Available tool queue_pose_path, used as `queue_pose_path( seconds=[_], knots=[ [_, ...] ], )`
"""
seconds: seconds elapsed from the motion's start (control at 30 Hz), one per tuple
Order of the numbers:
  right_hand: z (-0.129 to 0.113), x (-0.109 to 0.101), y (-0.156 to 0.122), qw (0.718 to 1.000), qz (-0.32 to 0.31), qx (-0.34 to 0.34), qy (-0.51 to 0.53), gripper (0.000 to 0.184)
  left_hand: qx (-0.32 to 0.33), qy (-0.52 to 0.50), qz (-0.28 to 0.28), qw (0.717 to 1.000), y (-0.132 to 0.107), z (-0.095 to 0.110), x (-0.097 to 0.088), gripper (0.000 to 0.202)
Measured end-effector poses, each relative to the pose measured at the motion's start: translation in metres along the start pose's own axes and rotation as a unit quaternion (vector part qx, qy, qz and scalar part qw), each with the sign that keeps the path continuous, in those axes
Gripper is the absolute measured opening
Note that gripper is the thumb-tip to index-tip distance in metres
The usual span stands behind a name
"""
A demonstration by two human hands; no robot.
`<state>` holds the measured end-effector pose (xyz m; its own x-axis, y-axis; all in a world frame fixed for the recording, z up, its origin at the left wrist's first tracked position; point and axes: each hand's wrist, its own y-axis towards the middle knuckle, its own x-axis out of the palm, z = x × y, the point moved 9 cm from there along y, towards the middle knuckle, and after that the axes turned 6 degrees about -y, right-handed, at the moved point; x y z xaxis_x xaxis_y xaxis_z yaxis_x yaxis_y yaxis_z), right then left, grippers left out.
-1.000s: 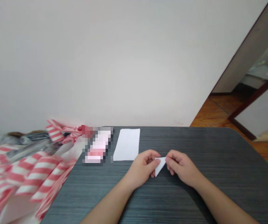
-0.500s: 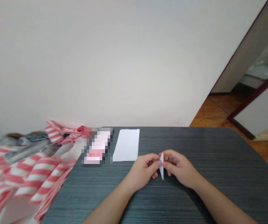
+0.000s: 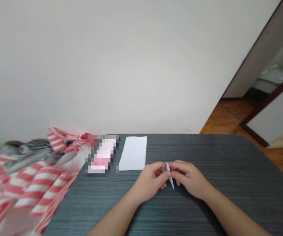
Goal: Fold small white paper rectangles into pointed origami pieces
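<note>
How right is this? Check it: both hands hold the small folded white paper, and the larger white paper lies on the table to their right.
The side is wrong: the head view shows the larger white paper on the table left of both the left hand and right hand, which do hold the small folded white paper.

No text, label, brand, number or sign can be read anywhere.

Paper [image 3: 133,153] lies on the table [image 3: 235,170], left of the folded piece [image 3: 171,181].
</note>
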<state>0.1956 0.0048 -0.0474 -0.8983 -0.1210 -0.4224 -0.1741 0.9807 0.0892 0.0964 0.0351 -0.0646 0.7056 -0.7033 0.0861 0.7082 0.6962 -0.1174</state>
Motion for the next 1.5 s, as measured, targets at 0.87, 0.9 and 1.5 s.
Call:
queue_pose_path(
  seconds=[0.87, 0.9, 1.5],
  knots=[
    [0.007, -0.009, -0.006, 0.998, 0.053, 0.023, -0.029, 0.031, -0.015, -0.064, 0.025, 0.998, 0.003, -0.004, -0.006, 0.040],
    [0.008, -0.009, -0.006, 0.998, 0.053, 0.028, -0.020, 0.032, -0.017, -0.068, 0.031, 0.997, 0.003, -0.005, -0.006, 0.040],
    [-0.005, -0.014, -0.008, 0.995, 0.078, -0.042, -0.043, 0.011, -0.027, -0.058, 0.022, 0.998, 0.003, -0.001, -0.004, 0.026]
  ],
)
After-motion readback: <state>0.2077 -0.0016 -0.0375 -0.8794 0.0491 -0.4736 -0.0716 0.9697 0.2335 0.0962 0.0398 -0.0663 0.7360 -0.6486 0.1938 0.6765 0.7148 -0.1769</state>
